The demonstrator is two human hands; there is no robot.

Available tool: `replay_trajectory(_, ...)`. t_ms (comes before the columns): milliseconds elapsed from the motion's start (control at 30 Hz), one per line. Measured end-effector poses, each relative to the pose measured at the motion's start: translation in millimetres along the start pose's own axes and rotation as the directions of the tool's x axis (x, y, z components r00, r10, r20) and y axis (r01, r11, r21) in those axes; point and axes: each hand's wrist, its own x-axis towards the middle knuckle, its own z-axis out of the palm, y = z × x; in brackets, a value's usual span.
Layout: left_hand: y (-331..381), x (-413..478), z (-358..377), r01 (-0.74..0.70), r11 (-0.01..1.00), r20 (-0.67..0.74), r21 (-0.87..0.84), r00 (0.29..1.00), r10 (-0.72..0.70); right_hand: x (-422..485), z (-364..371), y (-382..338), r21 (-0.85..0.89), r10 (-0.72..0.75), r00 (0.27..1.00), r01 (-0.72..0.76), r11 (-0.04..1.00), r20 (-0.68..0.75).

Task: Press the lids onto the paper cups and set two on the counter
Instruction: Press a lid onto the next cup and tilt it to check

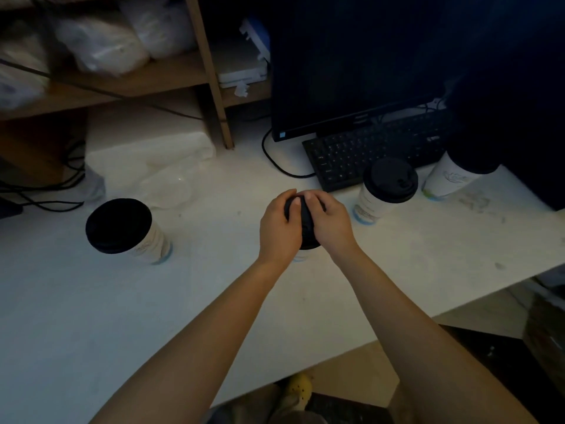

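Note:
Both my hands rest on top of a black lid (306, 221) that sits on a paper cup in the middle of the white counter (91, 316). My left hand (279, 224) covers the lid's left side and my right hand (328, 223) its right side, so the cup below is almost hidden. A lidded white paper cup (128, 231) stands to the left. Another lidded cup (385, 188) stands to the right by the keyboard. A third white cup (451, 177) stands further right, its top lost in shadow.
A black keyboard (376, 148) and a dark monitor (357, 65) stand at the back right. Wooden shelves (137, 78) with plastic bags are at the back left. A clear plastic bag (159, 172) and cables (46, 191) lie on the left. The counter edge runs diagonally at lower right.

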Motion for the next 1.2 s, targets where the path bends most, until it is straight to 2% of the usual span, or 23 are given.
replay_trajectory(167,-0.3,1.3,-4.4,-0.033,0.999,0.048,0.029,0.998,0.032,-2.7,0.7,-5.3,0.018,0.047,0.999,-0.047,0.999,0.0)
replay_trajectory(333,5.3,5.9,-8.5,0.038,0.999,0.118,-0.033,0.992,-0.034,-16.7,-6.8,-11.4,0.136,0.213,0.977,-0.211,0.968,-0.001)
replay_trajectory(400,4.1,13.1,-9.5,0.033,0.999,0.132,0.001,0.991,-0.033,-25.2,-13.5,-8.7,0.157,0.257,0.966,-0.254,0.954,0.001)
replay_trajectory(467,1.7,24.4,-13.4,-0.037,0.996,0.136,0.086,0.99,0.025,-32.8,-18.7,-5.4,0.153,0.268,0.963,-0.262,0.953,-0.017)
replay_trajectory(533,1.6,37.9,-20.7,-0.185,0.95,0.174,0.253,0.974,0.143,-41.1,-20.2,-4.1,0.137,0.254,0.967,-0.247,0.959,-0.033)
replay_trajectory(633,10.4,55.8,-31.1,-0.387,0.768,0.317,0.51,0.915,0.25,-57.1,-13.7,-1.7,0.068,0.215,0.976,-0.212,0.975,-0.033)
replay_trajectory(700,18.4,60.5,-34.7,-0.437,0.697,0.365,0.569,0.893,0.262,-65.1,-9.6,-0.4,0.013,0.191,0.98,-0.19,0.982,-0.047)
replay_trajectory(767,21.4,55.1,-37.1,-0.383,0.758,0.301,0.528,0.919,0.255,-65.2,-10.8,-0.3,-0.021,0.202,0.977,-0.204,0.979,-0.063)
replay_trajectory(833,18.7,40.9,-40.1,-0.227,0.889,0.173,0.398,0.97,0.17,-59.2,-16.0,-3.9,-0.016,0.199,0.978,-0.2,0.98,-0.059)
replay_trajectory(900,14.2,24.5,-41.7,-0.097,0.952,0.108,0.29,0.992,0.068,-48.4,-19.0,-11.1,0.012,0.16,0.986,-0.159,0.987,-0.043)
replay_trajectory(1067,7.5,1.8,-25.4,0.042,0.978,0.141,0.203,0.987,-0.072,-21.5,-3.7,-15.9,-0.025,0.058,0.993,-0.056,0.998,0.107)
replay_trajectory(1200,3.3,0.8,-20.3,0.048,0.986,0.102,0.161,0.993,-0.065,-15.6,2.7,-6.1,0.062,0.037,0.993,-0.044,0.997,0.109)
